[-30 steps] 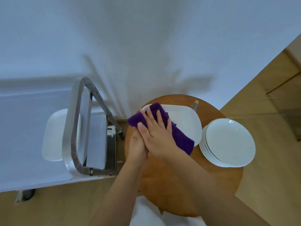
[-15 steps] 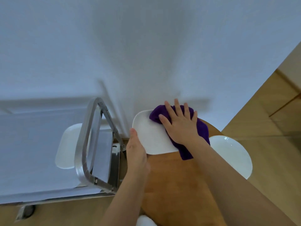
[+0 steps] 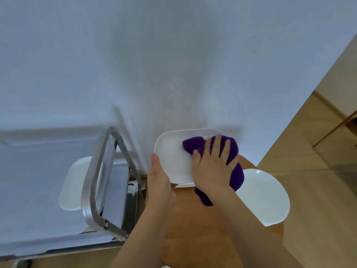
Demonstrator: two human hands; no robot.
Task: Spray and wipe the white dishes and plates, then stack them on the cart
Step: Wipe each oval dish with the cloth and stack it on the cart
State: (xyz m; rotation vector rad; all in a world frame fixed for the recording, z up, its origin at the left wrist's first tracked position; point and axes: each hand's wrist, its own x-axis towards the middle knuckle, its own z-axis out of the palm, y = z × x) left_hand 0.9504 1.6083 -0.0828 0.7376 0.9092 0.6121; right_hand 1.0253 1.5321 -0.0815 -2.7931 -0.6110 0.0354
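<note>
A white rectangular dish (image 3: pixel 170 157) is tilted up above the round wooden table (image 3: pixel 193 219). My left hand (image 3: pixel 159 180) grips its near left edge, thumb on the rim. My right hand (image 3: pixel 211 167) presses a purple cloth (image 3: pixel 234 171) flat against the dish's right half, fingers spread and straight. A stack of round white plates (image 3: pixel 264 196) sits on the table to the right. On the cart (image 3: pixel 38 190) at the left lies another white rectangular dish (image 3: pixel 71 188), partly behind the metal handle (image 3: pixel 96 171).
The cart's metal handle frame stands between the cart's surface and the table. A white wall (image 3: pixel 173 64) rises right behind the table. Wooden floor (image 3: pixel 318 171) shows at the right.
The view has tilted up. My left hand has lifted the dish off the table and tilted it. My right hand moved the cloth from the dish's left end to its right half.
</note>
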